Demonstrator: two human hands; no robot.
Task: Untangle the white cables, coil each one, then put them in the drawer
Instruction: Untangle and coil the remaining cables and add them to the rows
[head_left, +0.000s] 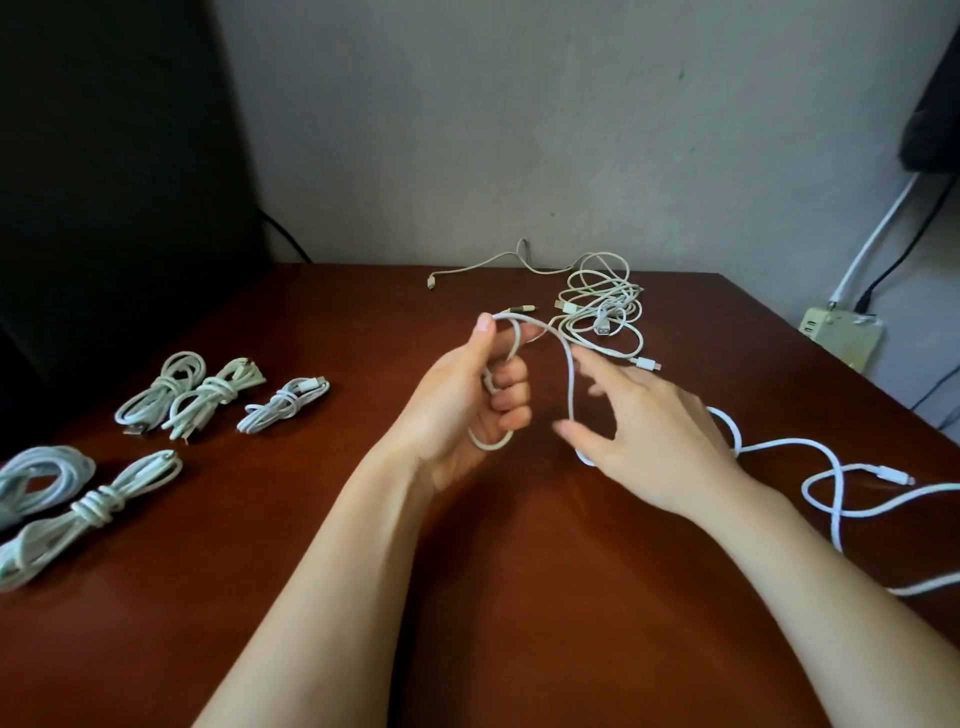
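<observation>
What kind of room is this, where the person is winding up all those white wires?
Probably a home or office desk: a brown wooden table against a plain wall, a power strip with cords plugged in at the right, coiled white cables laid out.

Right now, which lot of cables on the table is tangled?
The heap by the far edge, right of centre: loose, crossing loops. The bundles at left are wrapped tight, and the left hand grips a single cable.
</observation>
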